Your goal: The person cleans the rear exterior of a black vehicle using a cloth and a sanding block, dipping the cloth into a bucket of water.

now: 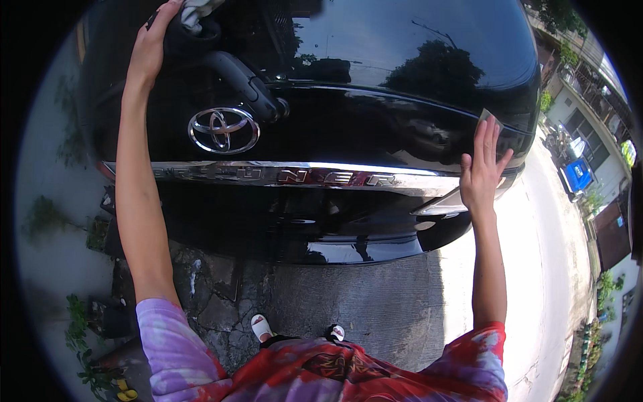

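Note:
A black car's glossy rear (pixel 375 144) fills the view in front of me. My left hand (pixel 153 40) is raised to the upper left, fingers bent and partly cut off by the top edge. A dark thing shows at its outer side, too little to name. Right beside its thumb is a crumpled grey-white cloth (pixel 196 15); whether the hand grips it is unclear. My right hand (pixel 479 175) lies flat at the car's right rear corner, fingers stretched and spread. A small greyish-green flat piece (pixel 491 118) shows at its fingertips.
The rear wiper arm (pixel 244 84) sticks out above a chrome emblem (pixel 223 130). A chrome strip (pixel 315 174) crosses the tailgate. Potted plants (pixel 79 318) stand at the left, by a pale wall. A sunlit road (pixel 536 268) runs at the right, with a blue vehicle (pixel 577 176) farther off.

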Demonstrator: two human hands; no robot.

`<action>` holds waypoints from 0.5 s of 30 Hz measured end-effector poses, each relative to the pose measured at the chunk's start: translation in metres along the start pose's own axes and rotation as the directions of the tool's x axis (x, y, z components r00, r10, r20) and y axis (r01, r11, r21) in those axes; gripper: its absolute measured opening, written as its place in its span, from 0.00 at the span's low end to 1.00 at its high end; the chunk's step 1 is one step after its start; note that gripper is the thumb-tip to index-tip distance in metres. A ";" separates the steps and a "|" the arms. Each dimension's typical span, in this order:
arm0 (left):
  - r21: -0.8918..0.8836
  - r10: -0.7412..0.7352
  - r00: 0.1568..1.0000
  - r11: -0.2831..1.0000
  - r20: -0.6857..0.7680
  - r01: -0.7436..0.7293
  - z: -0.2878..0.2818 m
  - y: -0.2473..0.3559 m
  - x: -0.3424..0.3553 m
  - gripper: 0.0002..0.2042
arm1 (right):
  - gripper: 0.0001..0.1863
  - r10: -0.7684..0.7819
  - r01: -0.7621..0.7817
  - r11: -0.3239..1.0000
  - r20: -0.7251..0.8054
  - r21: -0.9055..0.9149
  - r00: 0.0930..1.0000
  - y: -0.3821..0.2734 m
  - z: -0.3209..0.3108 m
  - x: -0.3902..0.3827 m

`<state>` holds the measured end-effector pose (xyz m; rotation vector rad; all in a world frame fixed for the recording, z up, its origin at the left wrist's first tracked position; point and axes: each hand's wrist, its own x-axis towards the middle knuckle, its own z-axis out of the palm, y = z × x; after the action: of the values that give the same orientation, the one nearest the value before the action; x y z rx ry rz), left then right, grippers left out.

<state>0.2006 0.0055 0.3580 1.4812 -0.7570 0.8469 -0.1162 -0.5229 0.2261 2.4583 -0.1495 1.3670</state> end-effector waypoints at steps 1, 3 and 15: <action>-0.027 0.001 1.000 1.000 0.016 -0.001 0.011 0.003 0.000 0.30 | 0.34 0.037 -0.038 0.999 -0.033 -0.031 0.999 0.010 0.000 -0.004; 0.017 -0.021 0.998 1.000 0.059 0.020 0.002 0.011 0.003 0.30 | 0.35 0.069 -0.069 0.998 -0.042 0.006 0.997 -0.049 0.001 0.004; -0.076 -0.173 0.983 0.981 0.058 0.177 0.028 0.039 -0.019 0.30 | 0.40 0.582 -0.547 0.793 -0.067 0.267 0.811 0.005 0.020 -0.020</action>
<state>0.1600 -0.0254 0.3610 1.4774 -0.6801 0.6403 -0.1122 -0.5357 0.2009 2.6044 -0.7943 1.8981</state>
